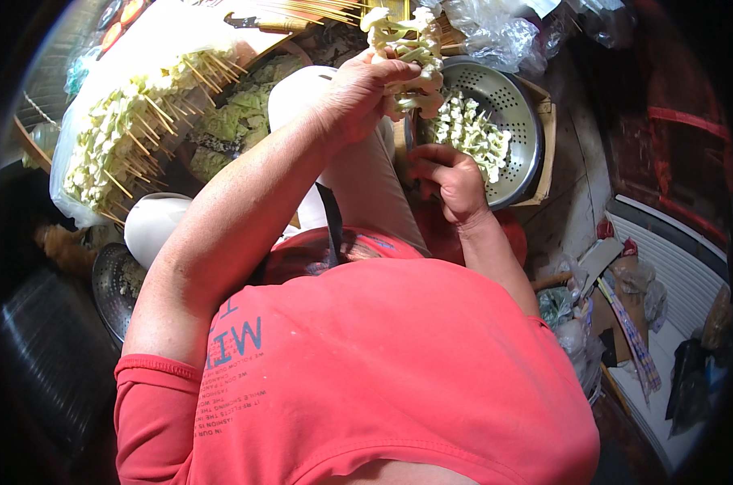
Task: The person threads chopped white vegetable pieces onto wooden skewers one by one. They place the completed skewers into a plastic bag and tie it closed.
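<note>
My left hand [360,91] is raised over my knees, its fingers closed around a cluster of cauliflower florets [424,66]. The pale stems and heads stick out above and to the right of the fingers. Lower and to the right, my right hand [457,182] hangs at the near left rim of a perforated metal colander [521,151]. Its fingers are curled, and whether they pinch anything is hidden. Small cauliflower florets [469,133] lie in rows inside the colander.
Many skewered cauliflower pieces [118,133] lie in a plastic bag at left. A knife [275,24] and bamboo skewers [318,7] rest at the top. Leaf trimmings [239,115] lie by my knees. A cardboard box [545,145] is around the colander; plastic bags [500,36] lie beyond.
</note>
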